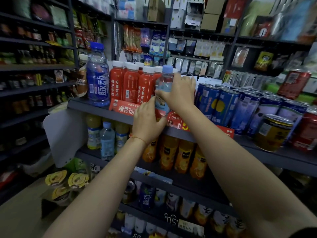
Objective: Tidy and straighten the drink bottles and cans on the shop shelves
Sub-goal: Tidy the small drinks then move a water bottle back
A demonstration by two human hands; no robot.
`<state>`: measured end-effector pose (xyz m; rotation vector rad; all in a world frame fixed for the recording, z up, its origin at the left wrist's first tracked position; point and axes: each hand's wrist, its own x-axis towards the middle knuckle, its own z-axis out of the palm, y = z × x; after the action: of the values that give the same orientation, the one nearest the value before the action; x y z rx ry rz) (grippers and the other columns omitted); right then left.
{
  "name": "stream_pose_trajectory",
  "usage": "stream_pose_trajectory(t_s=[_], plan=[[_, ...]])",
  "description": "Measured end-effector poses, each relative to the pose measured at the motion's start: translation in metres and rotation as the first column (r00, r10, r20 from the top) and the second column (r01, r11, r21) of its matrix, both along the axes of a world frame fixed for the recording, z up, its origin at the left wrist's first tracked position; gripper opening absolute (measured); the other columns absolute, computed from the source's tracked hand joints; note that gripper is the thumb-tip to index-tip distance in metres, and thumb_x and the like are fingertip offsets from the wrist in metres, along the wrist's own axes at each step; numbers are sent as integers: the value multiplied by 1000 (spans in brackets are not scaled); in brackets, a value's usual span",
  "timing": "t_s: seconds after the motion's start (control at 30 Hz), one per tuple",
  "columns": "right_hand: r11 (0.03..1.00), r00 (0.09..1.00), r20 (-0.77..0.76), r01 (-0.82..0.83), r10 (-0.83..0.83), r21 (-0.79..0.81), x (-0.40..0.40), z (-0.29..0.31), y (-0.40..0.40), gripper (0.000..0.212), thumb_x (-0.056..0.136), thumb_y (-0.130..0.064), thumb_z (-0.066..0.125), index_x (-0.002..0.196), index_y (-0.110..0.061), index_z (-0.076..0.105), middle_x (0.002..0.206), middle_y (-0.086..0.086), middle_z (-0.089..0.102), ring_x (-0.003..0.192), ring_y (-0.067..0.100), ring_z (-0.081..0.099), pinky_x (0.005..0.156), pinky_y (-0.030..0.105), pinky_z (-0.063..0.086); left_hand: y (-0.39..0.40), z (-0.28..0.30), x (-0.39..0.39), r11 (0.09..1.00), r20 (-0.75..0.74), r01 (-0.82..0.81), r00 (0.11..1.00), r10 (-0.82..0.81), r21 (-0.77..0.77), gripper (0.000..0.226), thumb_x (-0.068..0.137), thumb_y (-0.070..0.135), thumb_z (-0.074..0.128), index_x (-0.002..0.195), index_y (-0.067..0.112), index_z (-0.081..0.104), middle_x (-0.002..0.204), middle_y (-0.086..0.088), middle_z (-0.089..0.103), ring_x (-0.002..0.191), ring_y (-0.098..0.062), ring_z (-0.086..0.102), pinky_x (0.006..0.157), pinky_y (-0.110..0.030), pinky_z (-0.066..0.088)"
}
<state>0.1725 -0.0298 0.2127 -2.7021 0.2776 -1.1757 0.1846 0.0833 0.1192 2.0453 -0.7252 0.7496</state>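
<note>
A small clear bottle with a light blue cap point(165, 83) stands upright at the front of the top shelf point(96, 109), just right of a row of red bottles with white caps point(132, 83). Both hands grip it: my left hand point(148, 123) wraps its lower part and my right hand point(179, 93) holds its middle from the right. A taller blue bottle point(98, 78) stands at the shelf's left end. Blue cans point(223, 103) fill the shelf to the right of my hands.
A gold can point(272, 133) and red cans point(307, 133) stand at the far right of the top shelf. Orange juice bottles point(178, 155) and a small water bottle point(107, 141) sit one shelf down, more drinks below. Snack racks hang behind.
</note>
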Motion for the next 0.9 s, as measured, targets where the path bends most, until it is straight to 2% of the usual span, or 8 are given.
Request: stream_pose_trajectory(t_s=[0.23,0.37,0.43,0.5,0.6,0.7,0.77,0.9], plan=[[910,896,274,-394,349,132,-45,6,14,68,72,-39,82,129,-16,53,120,-1,60,114,21,52,101,46,42,15,17,-17,966,-94,149,981,-172,-212,81,80,49,62,150,26,27,142,2,50,133,-19,44,108,-50,42],[805,804,365,-559,469,198,-93,32,18,64,79,-36,79,132,-14,52,123,-3,61,113,12,57,95,26,49,24,40,-55,857,-13,340,928,-373,-387,70,84,43,72,144,28,38,132,9,57,123,-9,55,100,-40,50],[740,798,355,-593,487,317,-112,32,14,65,79,-44,77,132,-14,55,122,-2,64,110,11,62,93,31,55,26,47,-80,756,-63,462,834,-548,-463,57,88,30,73,137,21,47,123,5,64,111,-8,64,90,-31,55],[688,820,309,-573,482,446,-127,22,7,68,77,-52,75,133,-18,58,122,-3,65,111,14,63,93,40,56,21,45,-103,638,-195,520,669,-718,-567,40,93,25,68,130,18,53,118,0,68,103,-10,68,83,-25,55],[598,854,261,-505,450,623,-152,-4,-7,61,79,-47,78,130,-21,59,122,-2,65,112,16,64,93,37,55,4,25,-126,443,-300,441,357,-884,-780,41,91,40,59,123,14,60,110,-9,70,95,-25,70,83,-42,58],[518,865,256,-470,432,714,-181,-26,-26,47,80,-40,79,119,-17,66,113,2,71,101,18,71,89,40,59,-19,5,-147,328,-296,349,145,-944,-878,52,98,49,48,133,12,57,118,-15,67,98,-28,68,78,-46,60],[479,863,267,-467,429,743,-205,-35,-42,38,85,-33,76,116,-13,69,105,5,75,94,19,73,81,36,60,-39,-2,-168,288,-281,310,69,-957,-906,52,97,51,43,129,14,62,119,-14,68,98,-28,68,74,-45,59],[461,871,278,-456,404,761,-263,-40,-85,26,93,-29,68,114,-14,69,100,3,76,90,17,74,71,27,57,-91,-3,-218,321,-304,314,105,-947,-894,44,90,52,49,109,21,73,101,-9,72,81,-24,69,67,-41,58]])
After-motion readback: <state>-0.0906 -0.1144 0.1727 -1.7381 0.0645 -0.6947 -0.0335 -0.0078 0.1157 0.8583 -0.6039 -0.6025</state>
